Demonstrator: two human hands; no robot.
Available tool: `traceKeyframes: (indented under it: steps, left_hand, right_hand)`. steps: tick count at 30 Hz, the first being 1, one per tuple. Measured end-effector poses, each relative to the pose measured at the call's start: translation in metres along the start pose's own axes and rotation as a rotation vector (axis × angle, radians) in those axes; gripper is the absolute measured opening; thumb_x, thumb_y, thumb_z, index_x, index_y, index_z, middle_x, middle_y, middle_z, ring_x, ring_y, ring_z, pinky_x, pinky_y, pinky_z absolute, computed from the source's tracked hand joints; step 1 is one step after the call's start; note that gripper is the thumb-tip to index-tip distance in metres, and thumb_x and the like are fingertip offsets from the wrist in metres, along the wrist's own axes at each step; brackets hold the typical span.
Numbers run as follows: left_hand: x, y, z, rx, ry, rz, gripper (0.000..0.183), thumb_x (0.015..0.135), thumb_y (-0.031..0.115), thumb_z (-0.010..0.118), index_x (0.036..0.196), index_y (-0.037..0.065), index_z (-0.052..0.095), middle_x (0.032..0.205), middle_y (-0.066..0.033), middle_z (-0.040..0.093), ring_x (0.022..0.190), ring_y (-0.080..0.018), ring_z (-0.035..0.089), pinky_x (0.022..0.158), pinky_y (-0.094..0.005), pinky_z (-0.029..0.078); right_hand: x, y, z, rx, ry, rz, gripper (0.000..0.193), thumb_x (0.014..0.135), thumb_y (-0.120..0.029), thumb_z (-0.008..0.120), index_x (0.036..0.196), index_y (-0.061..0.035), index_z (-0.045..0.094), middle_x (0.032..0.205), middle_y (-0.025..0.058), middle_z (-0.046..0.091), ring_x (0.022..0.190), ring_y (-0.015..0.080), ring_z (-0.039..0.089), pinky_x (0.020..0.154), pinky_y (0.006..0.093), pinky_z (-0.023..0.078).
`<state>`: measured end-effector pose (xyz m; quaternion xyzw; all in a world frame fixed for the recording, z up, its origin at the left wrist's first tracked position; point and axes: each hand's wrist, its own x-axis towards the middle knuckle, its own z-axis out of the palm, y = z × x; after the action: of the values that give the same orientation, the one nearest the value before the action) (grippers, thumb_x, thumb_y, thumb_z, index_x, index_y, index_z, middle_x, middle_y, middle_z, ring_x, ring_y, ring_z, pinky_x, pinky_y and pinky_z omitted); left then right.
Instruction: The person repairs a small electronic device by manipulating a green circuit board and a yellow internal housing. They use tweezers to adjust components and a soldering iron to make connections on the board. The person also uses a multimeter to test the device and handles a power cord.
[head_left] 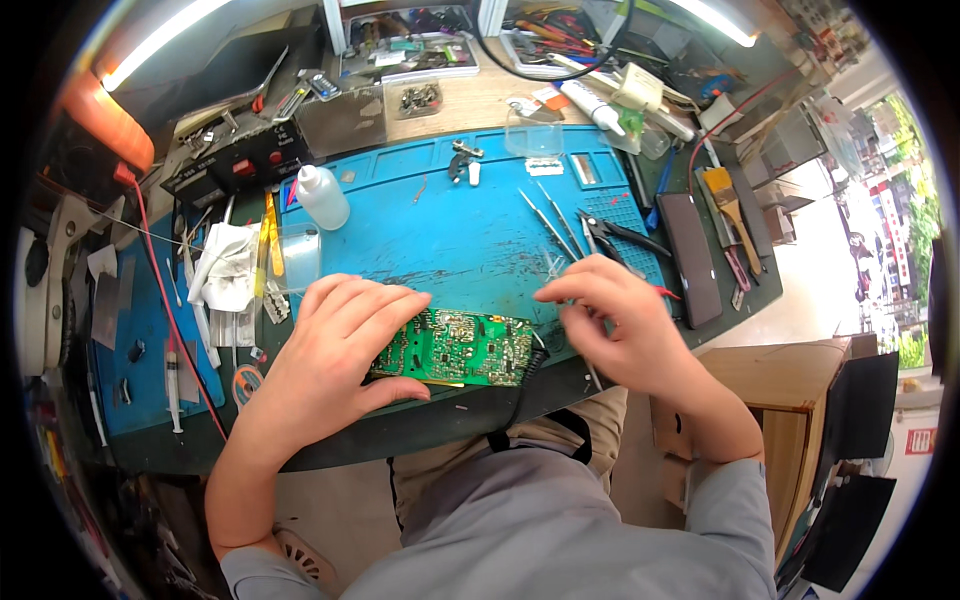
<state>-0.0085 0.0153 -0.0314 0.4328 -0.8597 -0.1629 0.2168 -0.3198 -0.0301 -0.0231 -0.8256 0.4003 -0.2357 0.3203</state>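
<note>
My left hand (pixel 345 350) grips the left end of a green circuit board (pixel 465 348), fingers over its far edge and thumb along the near one. The board lies at the front of the blue mat (pixel 440 250), its side with small parts and solder facing up. From its right end comes a black coiled cable (pixel 537 358) that drops over the table's edge. Just right of the board, my right hand (pixel 615 325) is curled with thumb and fingers drawn together. A thin rod shows below its fingers, but what they hold is mostly hidden.
Beyond my right hand lie tweezers (pixel 549 222) and black-handled cutters (pixel 628 238). A white squeeze bottle (pixel 322 198) stands at the mat's left. A dark phone (pixel 692 260) and a brush (pixel 733 205) lie right. Small metal parts (pixel 466 165) sit near the back.
</note>
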Motion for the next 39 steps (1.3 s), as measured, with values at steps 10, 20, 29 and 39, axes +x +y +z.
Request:
traceKeyframes:
  steps: [10,20,29,39]
  left_hand:
    - [0.006,-0.003,-0.001,-0.021,-0.068,-0.033,0.076,0.067,0.039,0.088,0.130,0.006,0.063,0.126,-0.0085,0.065,0.118,-0.0282,0.059,0.110,-0.0496,0.038]
    - [0.007,-0.003,-0.002,-0.021,-0.093,-0.059,0.077,0.068,0.044,0.086,0.130,0.004,0.063,0.125,-0.0086,0.065,0.117,-0.0292,0.059,0.109,-0.0513,0.038]
    - [0.008,0.000,-0.004,0.043,-0.073,-0.063,0.079,0.066,0.048,0.084,0.128,0.004,0.063,0.124,-0.0096,0.065,0.115,-0.0301,0.059,0.111,-0.0529,0.037]
    - [0.006,-0.004,0.001,0.054,-0.042,-0.019,0.079,0.064,0.045,0.085,0.128,0.004,0.063,0.122,-0.0097,0.066,0.114,-0.0297,0.060,0.111,-0.0528,0.038]
  right_hand:
    - [0.022,0.007,0.001,0.372,-0.162,-0.300,0.030,0.088,-0.025,0.084,0.106,-0.0024,0.075,0.088,0.0072,0.063,0.074,0.0158,0.058,0.062,0.0279,0.044]
    - [0.048,0.015,-0.009,-0.012,0.092,-0.313,0.043,0.077,0.006,0.079,0.119,-0.0043,0.075,0.094,0.0093,0.065,0.078,0.0203,0.062,0.066,0.0302,0.050]
    - [0.021,0.032,-0.018,-0.462,0.044,-0.520,0.036,0.071,-0.003,0.071,0.106,-0.0057,0.076,0.094,0.0051,0.065,0.080,0.0197,0.065,0.061,0.0324,0.050]
    - [0.047,0.032,-0.027,-0.586,-0.141,-0.294,0.019,0.078,-0.011,0.079,0.091,-0.0063,0.065,0.091,0.0059,0.056,0.087,0.0244,0.057,0.079,0.0344,0.050]
